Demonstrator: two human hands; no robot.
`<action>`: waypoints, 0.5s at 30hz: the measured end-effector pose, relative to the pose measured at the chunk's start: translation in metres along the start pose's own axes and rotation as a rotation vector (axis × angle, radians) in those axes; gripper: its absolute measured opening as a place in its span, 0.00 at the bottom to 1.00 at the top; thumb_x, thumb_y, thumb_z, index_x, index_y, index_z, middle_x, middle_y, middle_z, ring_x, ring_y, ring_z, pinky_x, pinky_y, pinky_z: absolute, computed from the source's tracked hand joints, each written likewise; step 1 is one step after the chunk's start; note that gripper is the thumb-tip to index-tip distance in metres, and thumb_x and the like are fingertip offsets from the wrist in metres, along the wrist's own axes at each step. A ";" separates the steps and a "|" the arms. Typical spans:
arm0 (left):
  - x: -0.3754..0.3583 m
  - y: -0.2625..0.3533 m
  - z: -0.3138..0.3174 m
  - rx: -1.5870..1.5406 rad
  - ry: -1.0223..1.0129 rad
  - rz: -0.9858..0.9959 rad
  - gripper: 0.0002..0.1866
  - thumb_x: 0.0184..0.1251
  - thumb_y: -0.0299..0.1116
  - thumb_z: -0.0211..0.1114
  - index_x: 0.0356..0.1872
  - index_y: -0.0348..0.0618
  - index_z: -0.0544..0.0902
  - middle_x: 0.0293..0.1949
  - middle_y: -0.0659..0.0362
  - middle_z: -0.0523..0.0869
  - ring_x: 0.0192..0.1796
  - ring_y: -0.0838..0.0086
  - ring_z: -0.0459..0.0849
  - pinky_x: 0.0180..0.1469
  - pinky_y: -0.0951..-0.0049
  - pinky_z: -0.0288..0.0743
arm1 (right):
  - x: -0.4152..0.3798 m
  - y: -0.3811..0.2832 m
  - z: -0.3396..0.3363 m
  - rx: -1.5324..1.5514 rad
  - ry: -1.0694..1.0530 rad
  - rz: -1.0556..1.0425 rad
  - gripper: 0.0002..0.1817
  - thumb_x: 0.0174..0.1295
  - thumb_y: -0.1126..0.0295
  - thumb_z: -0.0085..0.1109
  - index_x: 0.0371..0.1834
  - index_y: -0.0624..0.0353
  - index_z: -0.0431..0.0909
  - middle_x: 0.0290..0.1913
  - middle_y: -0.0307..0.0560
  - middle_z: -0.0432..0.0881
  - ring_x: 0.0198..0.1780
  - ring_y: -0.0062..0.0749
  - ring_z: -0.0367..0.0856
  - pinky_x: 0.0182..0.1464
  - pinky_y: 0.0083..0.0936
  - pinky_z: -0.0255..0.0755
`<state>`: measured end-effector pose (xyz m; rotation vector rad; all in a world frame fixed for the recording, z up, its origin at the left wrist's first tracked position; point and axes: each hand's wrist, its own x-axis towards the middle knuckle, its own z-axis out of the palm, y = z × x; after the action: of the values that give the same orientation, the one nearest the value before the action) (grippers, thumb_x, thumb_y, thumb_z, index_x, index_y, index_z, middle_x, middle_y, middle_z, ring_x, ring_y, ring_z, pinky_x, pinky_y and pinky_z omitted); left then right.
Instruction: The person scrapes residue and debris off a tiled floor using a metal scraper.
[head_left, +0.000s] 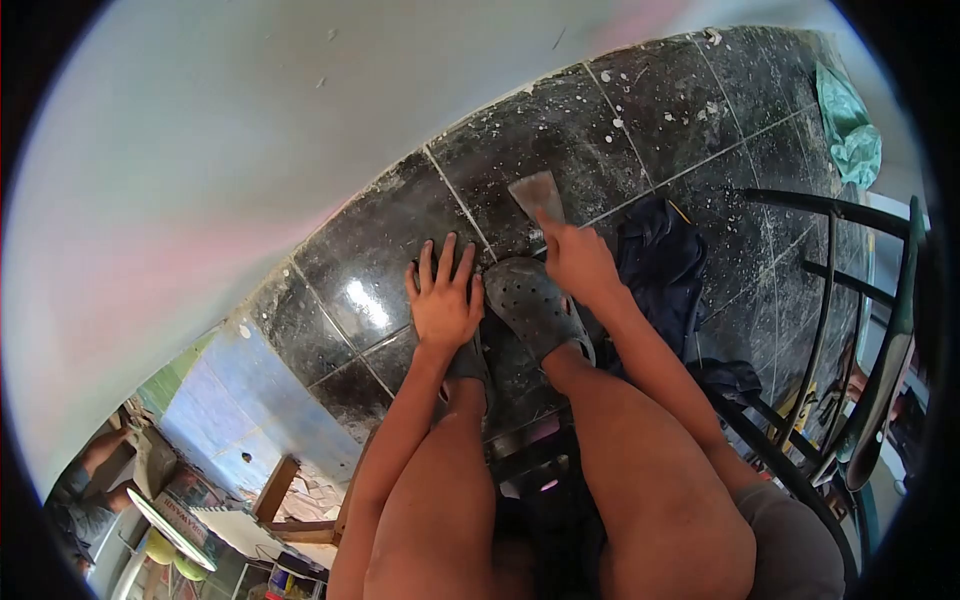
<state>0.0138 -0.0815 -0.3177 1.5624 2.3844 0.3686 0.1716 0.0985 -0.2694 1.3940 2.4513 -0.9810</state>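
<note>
My right hand (583,262) is closed round the handle of a scraper (536,194), its index finger stretched along the tool. The wide, dull blade lies close over the black tiled floor (660,110), which is speckled with white spots. My left hand (444,305) is spread, fingers apart, above my left shoe, hiding most of it. Between the two hands is my right shoe, a dark clog (530,300) with holes. Right of the scraper, a dark crumpled cloth (660,260) lies on the tiles.
A pale wall (250,130) curves along the left and top. A dark chair frame (830,330) stands at right, with a green plastic bag (850,125) beyond it. At lower left are a wooden frame (275,490), a bluish floor section (230,400) and another person's hand (118,440).
</note>
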 end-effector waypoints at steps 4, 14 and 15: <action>0.001 0.000 0.000 0.004 -0.002 0.006 0.26 0.76 0.44 0.59 0.72 0.57 0.80 0.81 0.59 0.69 0.83 0.51 0.62 0.80 0.36 0.52 | 0.010 -0.003 -0.008 -0.081 -0.029 -0.049 0.27 0.68 0.70 0.57 0.72 0.48 0.79 0.38 0.67 0.89 0.43 0.67 0.89 0.51 0.58 0.83; -0.002 -0.005 0.004 -0.018 0.009 0.010 0.28 0.71 0.42 0.62 0.72 0.58 0.80 0.81 0.60 0.70 0.83 0.52 0.62 0.79 0.38 0.55 | 0.012 -0.029 -0.028 -0.068 -0.068 0.010 0.22 0.69 0.73 0.55 0.66 0.55 0.84 0.40 0.69 0.87 0.44 0.67 0.87 0.52 0.54 0.81; -0.001 -0.004 0.003 -0.025 0.005 0.011 0.28 0.71 0.42 0.62 0.72 0.57 0.80 0.81 0.60 0.70 0.83 0.52 0.62 0.79 0.38 0.55 | 0.010 -0.024 -0.028 -0.083 -0.082 0.009 0.23 0.69 0.72 0.55 0.67 0.54 0.83 0.41 0.70 0.87 0.45 0.68 0.88 0.52 0.54 0.82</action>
<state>0.0119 -0.0836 -0.3218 1.5662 2.3668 0.4042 0.1515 0.1144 -0.2408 1.3113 2.3955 -0.9043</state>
